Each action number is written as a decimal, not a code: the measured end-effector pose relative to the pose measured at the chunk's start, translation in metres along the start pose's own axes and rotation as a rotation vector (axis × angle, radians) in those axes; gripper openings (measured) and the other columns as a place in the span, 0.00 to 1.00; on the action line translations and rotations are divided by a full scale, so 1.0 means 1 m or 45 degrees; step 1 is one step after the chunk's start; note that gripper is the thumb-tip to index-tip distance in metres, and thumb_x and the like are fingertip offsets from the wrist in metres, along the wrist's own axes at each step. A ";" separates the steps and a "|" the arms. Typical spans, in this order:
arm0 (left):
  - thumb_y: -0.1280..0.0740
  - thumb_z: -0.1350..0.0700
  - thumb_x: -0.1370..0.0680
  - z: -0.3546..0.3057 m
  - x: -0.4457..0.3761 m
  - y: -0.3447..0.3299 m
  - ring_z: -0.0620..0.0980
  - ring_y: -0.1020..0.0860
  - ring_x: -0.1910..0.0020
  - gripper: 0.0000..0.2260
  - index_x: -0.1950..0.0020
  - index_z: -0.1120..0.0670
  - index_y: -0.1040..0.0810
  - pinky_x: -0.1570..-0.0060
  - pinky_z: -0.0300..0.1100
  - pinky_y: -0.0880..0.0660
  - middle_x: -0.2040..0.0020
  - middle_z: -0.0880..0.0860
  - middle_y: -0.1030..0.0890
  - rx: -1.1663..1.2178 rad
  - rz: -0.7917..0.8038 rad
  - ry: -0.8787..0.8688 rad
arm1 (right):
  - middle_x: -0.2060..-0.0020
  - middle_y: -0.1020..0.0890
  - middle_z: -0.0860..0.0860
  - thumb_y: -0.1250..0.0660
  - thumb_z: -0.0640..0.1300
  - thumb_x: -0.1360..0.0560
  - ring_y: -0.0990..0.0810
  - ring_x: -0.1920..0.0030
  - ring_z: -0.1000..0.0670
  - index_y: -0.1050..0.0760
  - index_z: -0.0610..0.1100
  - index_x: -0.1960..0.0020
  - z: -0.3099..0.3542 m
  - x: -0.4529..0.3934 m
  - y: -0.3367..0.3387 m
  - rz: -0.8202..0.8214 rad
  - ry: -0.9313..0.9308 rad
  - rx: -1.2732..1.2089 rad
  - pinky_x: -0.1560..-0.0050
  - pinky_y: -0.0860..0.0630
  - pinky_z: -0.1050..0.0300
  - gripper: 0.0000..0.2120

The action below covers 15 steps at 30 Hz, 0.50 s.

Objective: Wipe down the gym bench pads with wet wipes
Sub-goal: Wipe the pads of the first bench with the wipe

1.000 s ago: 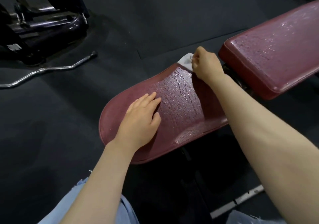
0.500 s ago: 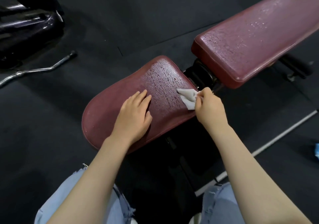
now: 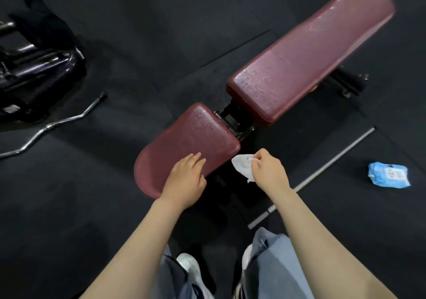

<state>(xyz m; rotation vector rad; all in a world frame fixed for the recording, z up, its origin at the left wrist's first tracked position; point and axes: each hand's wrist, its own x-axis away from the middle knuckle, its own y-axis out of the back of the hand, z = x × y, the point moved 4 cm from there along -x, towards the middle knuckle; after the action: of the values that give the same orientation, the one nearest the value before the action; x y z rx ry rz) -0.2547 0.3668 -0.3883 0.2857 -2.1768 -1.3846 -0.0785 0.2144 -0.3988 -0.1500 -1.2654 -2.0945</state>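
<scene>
The maroon seat pad [image 3: 189,142] of the gym bench lies in the middle of the view, its surface damp. The longer maroon back pad [image 3: 306,56] stretches away to the upper right. My left hand [image 3: 184,180] rests flat on the near edge of the seat pad, fingers straight. My right hand [image 3: 268,172] pinches a crumpled white wet wipe [image 3: 242,166] just off the seat pad's right side, over the black frame.
A blue pack of wet wipes [image 3: 389,174] lies on the black rubber floor at right. A curl bar [image 3: 55,125] lies on the floor at left beside a dark machine base [image 3: 34,72]. A thin metal rod [image 3: 322,172] runs along the floor at right. My legs and shoes show below.
My right hand has drawn the wipe from the far edge of the seat pad across it and off its near right side. The view has pulled back. My left hand stays on the pad.
</scene>
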 end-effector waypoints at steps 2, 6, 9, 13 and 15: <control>0.41 0.53 0.19 -0.023 0.011 0.027 0.51 0.44 0.21 0.24 0.22 0.54 0.37 0.23 0.46 0.48 0.20 0.52 0.40 0.035 0.025 -0.033 | 0.65 0.22 0.51 0.44 0.45 0.23 0.23 0.65 0.50 0.30 0.50 0.54 0.008 0.027 0.030 -0.001 0.006 -0.041 0.69 0.30 0.55 0.05; 0.39 0.54 0.19 -0.074 0.041 0.078 0.50 0.42 0.22 0.24 0.23 0.53 0.35 0.25 0.43 0.47 0.21 0.51 0.37 0.169 0.068 -0.112 | 0.63 0.21 0.54 0.42 0.46 0.22 0.22 0.63 0.53 0.28 0.52 0.55 0.020 0.086 0.089 -0.026 0.034 -0.186 0.66 0.26 0.57 0.06; 0.38 0.54 0.18 -0.112 0.067 0.107 0.47 0.40 0.23 0.22 0.23 0.52 0.33 0.26 0.40 0.45 0.22 0.49 0.36 0.347 0.138 -0.120 | 0.60 0.21 0.56 0.40 0.47 0.23 0.23 0.59 0.57 0.26 0.54 0.56 0.022 0.134 0.128 -0.066 0.004 -0.292 0.63 0.29 0.62 0.06; 0.37 0.52 0.18 -0.154 0.100 0.132 0.44 0.35 0.26 0.21 0.25 0.49 0.32 0.31 0.36 0.40 0.26 0.45 0.31 0.583 0.243 -0.124 | 0.62 0.20 0.61 0.36 0.46 0.25 0.22 0.59 0.60 0.24 0.57 0.58 0.017 0.201 0.165 -0.114 -0.125 -0.524 0.62 0.27 0.67 0.07; 0.35 0.51 0.19 -0.177 0.116 0.140 0.42 0.30 0.30 0.20 0.26 0.46 0.30 0.32 0.36 0.37 0.30 0.43 0.27 0.700 0.313 -0.141 | 0.61 0.19 0.62 0.35 0.44 0.24 0.21 0.57 0.61 0.23 0.57 0.58 0.012 0.233 0.178 -0.156 -0.166 -0.626 0.56 0.25 0.64 0.09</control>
<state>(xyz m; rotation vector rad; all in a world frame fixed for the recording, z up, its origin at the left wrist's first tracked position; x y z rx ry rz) -0.2402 0.2412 -0.1686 0.1322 -2.5546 -0.6664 -0.1531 0.0574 -0.1623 -0.4403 -0.8218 -2.5041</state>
